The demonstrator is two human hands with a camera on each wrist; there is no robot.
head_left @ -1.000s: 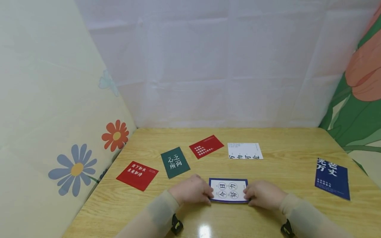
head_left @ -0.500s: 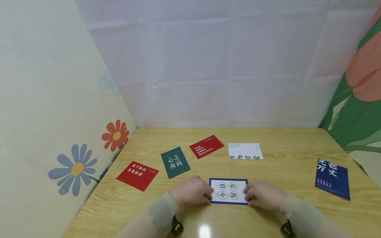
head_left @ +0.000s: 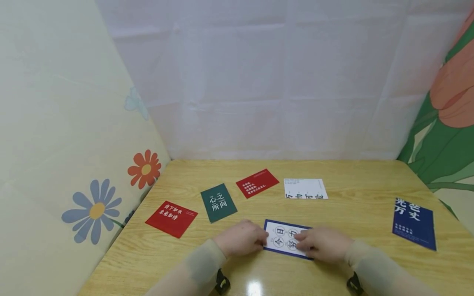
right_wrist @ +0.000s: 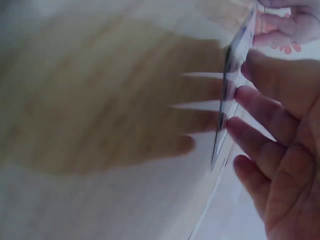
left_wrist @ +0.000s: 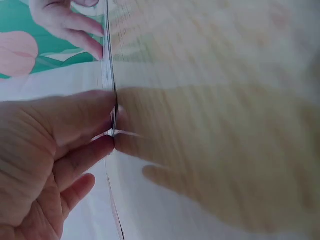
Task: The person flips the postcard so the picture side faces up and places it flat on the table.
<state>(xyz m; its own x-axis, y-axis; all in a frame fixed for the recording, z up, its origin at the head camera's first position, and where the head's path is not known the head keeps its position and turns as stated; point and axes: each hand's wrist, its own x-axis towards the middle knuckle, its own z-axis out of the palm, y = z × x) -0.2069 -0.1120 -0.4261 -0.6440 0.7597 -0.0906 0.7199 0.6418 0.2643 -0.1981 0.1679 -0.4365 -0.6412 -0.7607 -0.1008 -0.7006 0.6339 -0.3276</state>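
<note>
A white card with a dark blue border and black characters in circles (head_left: 278,238) lies on the table in front of the person, slightly turned. My left hand (head_left: 242,238) pinches its left end; in the left wrist view the thumb and fingertips of the left hand (left_wrist: 60,140) meet at the card's thin edge. Over its right part reaches my right hand (head_left: 324,244), hiding that end. The right wrist view has the right hand's fingers (right_wrist: 257,135) spread, with their tips against the card (right_wrist: 237,65).
Around the card on the wooden table (head_left: 344,222) lie two red cards (head_left: 172,219) (head_left: 257,183), a green card (head_left: 219,203), a white card (head_left: 305,188) and a dark blue card (head_left: 414,223). A pale cloth (head_left: 281,82) hangs behind.
The blue-bordered card has shifted slightly right and turned clockwise. My right hand has slid left from its right edge onto its face. My left hand stays at the left end.
</note>
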